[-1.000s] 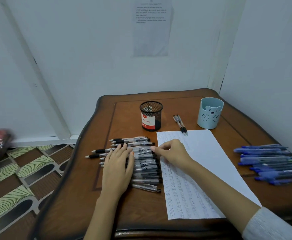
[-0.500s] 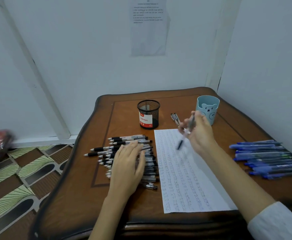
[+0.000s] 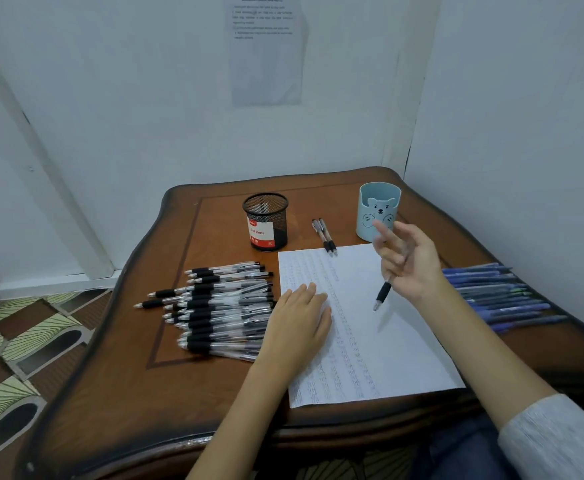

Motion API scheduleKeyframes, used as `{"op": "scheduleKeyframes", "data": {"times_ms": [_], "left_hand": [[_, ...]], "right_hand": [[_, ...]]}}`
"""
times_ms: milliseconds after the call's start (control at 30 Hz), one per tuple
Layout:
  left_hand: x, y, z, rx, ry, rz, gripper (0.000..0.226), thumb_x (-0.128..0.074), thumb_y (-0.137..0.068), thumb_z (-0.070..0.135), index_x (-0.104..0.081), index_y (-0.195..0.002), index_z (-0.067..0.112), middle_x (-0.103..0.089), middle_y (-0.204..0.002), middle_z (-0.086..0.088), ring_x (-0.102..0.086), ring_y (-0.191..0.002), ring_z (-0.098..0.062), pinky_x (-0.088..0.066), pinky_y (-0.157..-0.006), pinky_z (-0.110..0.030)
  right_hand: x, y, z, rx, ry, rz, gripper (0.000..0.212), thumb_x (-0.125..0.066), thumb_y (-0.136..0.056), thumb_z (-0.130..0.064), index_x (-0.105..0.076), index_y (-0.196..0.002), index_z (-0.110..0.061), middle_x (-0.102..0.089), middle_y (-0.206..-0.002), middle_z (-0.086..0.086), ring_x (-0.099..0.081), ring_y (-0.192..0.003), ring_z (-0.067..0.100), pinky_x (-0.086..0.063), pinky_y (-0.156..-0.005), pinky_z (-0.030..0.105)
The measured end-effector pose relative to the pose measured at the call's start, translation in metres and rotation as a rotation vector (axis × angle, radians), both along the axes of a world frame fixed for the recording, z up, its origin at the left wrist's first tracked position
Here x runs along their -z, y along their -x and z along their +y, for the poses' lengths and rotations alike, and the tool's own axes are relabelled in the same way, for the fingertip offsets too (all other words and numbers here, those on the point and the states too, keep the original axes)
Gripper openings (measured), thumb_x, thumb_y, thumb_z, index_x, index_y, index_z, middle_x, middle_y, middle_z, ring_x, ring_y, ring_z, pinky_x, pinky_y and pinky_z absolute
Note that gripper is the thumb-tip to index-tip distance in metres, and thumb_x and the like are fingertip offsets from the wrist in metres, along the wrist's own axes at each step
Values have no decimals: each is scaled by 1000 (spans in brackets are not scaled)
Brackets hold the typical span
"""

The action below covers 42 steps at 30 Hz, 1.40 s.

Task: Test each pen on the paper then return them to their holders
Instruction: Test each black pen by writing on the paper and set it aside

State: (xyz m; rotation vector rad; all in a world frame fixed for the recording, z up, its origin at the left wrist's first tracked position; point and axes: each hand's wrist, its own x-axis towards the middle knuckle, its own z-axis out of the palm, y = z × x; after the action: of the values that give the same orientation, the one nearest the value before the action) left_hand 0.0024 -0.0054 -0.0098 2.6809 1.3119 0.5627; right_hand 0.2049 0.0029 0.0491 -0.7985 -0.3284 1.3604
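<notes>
Left hand [image 3: 297, 327] is lying flat on the scribbled paper [image 3: 398, 348], fingers [image 3: 308, 292] straight. Right hand [image 3: 413, 263] is hovering above it, pinching a clear, black-grip pen [image 3: 382, 295], tip down. Behind, the mesh holder [image 3: 266, 221] and blue bear holder [image 3: 379, 211] are standing on the counter [image 3: 179, 393].

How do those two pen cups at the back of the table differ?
The black mesh holder is see-through wire with a red-and-white label; the blue holder is solid, with a bear face. The black mesh holder stands nearer the black pens, the blue holder nearer the blue pens. Both stand upright with no pens showing inside.
</notes>
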Motion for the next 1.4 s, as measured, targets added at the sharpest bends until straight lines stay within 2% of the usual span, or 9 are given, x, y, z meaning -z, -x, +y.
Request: {"op": "scheduleKeyframes", "data": {"times_ms": [100, 167, 300, 467, 600, 733, 1033, 1200, 1400], "left_hand": [[9, -2, 4, -11, -18, 64, 70, -5, -89, 43, -56, -126, 13, -51, -140, -8, -44, -131, -21, -24, -113, -37], [13, -2, 4, -20, -39, 79, 65, -8, -91, 41, -56, -126, 14, -52, -138, -6, -45, -129, -20, -24, -113, -38], [13, -3, 3, -33, -51, 78, 63, -11, -92, 41, -57, -126, 14, -53, -137, -6, -48, -128, -18, -27, -112, -37], [9, -3, 0, -33, -46, 74, 63, -13, -92, 41, -58, -125, 13, -55, -136, -6, -50, -126, -18, -29, -111, -37], [10, -4, 0, -41, -74, 58, 54, -22, -93, 37, -63, -116, 12, -62, -127, -7, -57, -117, -19, -39, -103, -37], [11, -4, 0, -64, -114, 47, 44, -30, -92, 34, -67, -106, 14, -67, -118, -6, -62, -108, -18, -45, -96, -36], [11, -5, 0, -48, -94, 43, 49, -25, -94, 37, -62, -118, 14, -60, -130, -5, -55, -119, -17, -37, -104, -34], [13, -6, 1, -71, -155, 29, 39, -37, -92, 33, -67, -108, 15, -67, -119, -3, -63, -108, -15, -47, -93, -33], [15, -6, 1, -75, -216, 25, 35, -40, -89, 33, -69, -103, 19, -69, -112, 1, -64, -101, -11, -51, -86, -29]], "right_hand": [[5, -2, 1, -42, -6, -13, 25, -38, -93, -2, -57, -108, 1, -71, -95, 19, -66, -65, 11, -40, -41, 10], [10, -3, 1, -128, 45, 4, 37, -32, -98, -19, -59, -109, 3, -72, -90, 21, -67, -75, 26, -55, -59, 24], [20, -1, 5, -204, 158, -167, 59, -29, -102, -42, -66, -103, 3, -60, -59, 8, -50, -43, 11, -43, -43, 19], [30, 8, 16, -77, 119, -387, 17, -64, -91, -16, -65, -93, 1, -59, -70, 7, -49, -42, 5, -42, -42, 13], [34, 16, 27, 40, 129, -654, 28, -55, -97, -31, -55, -82, -8, -62, -68, 7, -43, -36, 7, -30, -35, 16], [37, 18, 36, 79, 119, -759, 28, -70, -87, -30, -55, -83, -6, -57, -59, 4, -42, -35, 5, -30, -33, 17], [54, 24, 44, 144, 50, -1011, 36, -73, -86, -24, -56, -65, -1, -60, -50, 10, -47, -32, 12, -35, -32, 21], [58, 19, 45, 188, 41, -1112, 29, -61, -92, -8, -52, -65, -1, -55, -48, 7, -51, -34, 6, -39, -36, 17], [61, 20, 45, 139, -7, -1106, 37, -62, -89, -5, -44, -57, -10, -51, -47, 4, -54, -37, 9, -36, -36, 15]]}}
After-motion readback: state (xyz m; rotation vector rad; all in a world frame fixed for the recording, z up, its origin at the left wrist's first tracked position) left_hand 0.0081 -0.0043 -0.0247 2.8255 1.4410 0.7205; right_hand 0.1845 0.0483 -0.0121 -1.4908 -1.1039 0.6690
